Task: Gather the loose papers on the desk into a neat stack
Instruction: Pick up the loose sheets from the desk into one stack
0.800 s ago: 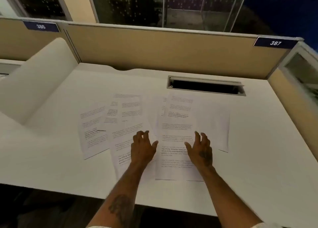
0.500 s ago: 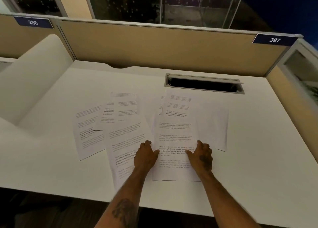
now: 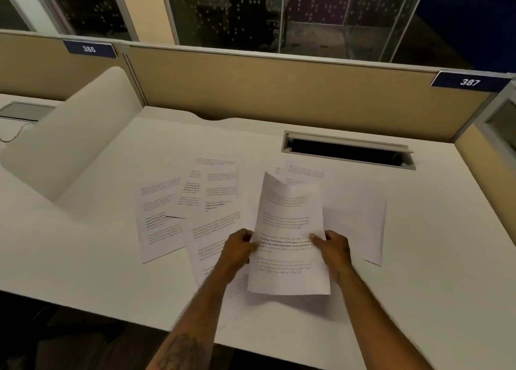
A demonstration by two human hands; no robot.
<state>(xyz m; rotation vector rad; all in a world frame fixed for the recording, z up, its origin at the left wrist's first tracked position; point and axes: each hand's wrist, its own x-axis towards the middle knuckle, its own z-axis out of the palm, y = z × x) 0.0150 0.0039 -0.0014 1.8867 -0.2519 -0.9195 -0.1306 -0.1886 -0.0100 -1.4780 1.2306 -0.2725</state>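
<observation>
A: What is the biggest thing you are seeing?

B: The white desk (image 3: 418, 244). It is stretching across almost the whole view. A tan wall (image 3: 279, 90) is standing along its far edge, and a blue sign reading 387 (image 3: 470, 82) is sitting on top of that wall at the right. Another blue sign reading 386 (image 3: 89, 48) is sitting at the left.

A: Is anything cut into the desk?

B: Yes, a long dark slot (image 3: 346, 153) is lying open near the far side. A white curved divider (image 3: 69, 146) is standing at the left.

A: Where are the papers?

B: The loose papers (image 3: 215, 191) are lying flat in the middle of the desk, some overlapping each other. One sheet at the far left (image 3: 159, 221) is lying a bit crooked. A blank-looking sheet (image 3: 360, 224) is lying at the right.

A: Is anybody holding one?

B: Yes. One printed sheet (image 3: 287, 244) is being held up off the desk, above the others, and its top edge is bending over. The left hand (image 3: 240, 249) is pinching its left edge, fingers curled tight around it. The right hand (image 3: 333, 248) is gripping its right edge, with the thumb lying on the front of the page.

A: Are the hands touching each other?

B: No, the sheet is sitting between them.
</observation>
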